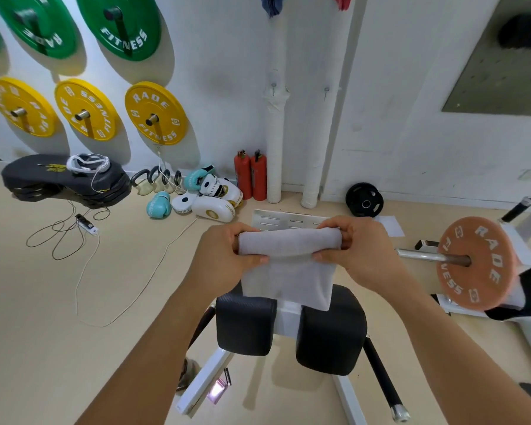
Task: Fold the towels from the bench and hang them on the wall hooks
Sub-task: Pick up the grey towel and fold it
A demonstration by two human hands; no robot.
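White wall [233, 72] fills the top, w/ yellow plates [155, 113] and green plates [118, 24] mounted on pegs at left. Beige floor [43, 302] below. Bench [292, 329] sits bottom centre: two black pads w/ white frame between. Orange plate [475, 263] on a bar at right, lettered RADE FITNESS. Black mats [65, 179] stacked at left, cables trailing beside them. Two red extinguishers [251, 176] stand against the wall, boxing gloves [196, 194] just left of them.

Grey towel [288, 265] is held up in the air above the bench, top edge folded over, rest hanging down. Left hand [224, 256] pinches its left end, thumb in front; right hand [353, 250] pinches the right end likewise. Two wall hooks [326, 90] above, apart from the towel. Blue cloth [272, 4] and red cloth [344, 1] hang at top edge.
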